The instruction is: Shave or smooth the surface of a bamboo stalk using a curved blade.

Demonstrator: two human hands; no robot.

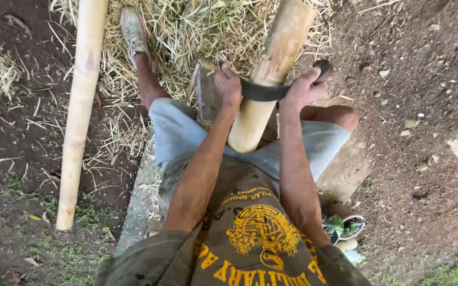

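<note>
A thick pale bamboo pole (271, 74) slants up from between my knees toward the top of the view. Across its upper face lies a dark curved blade (263, 92). My left hand (227, 85) grips the blade's left end, beside the pole. My right hand (304, 87) holds the blade's right end, whose dark tip (324, 66) sticks out past my fingers. Both arms reach forward over my lap and grey shorts (178, 132). The pole's lower end (245, 140) rests against my lap.
A second long bamboo pole (78, 111) lies on the dirt at the left. Straw-like shavings (186, 32) cover the ground ahead, around my left foot in a worn shoe (133, 32). A small potted plant (345, 226) stands at my right. Bare soil (425, 106) spreads to the right.
</note>
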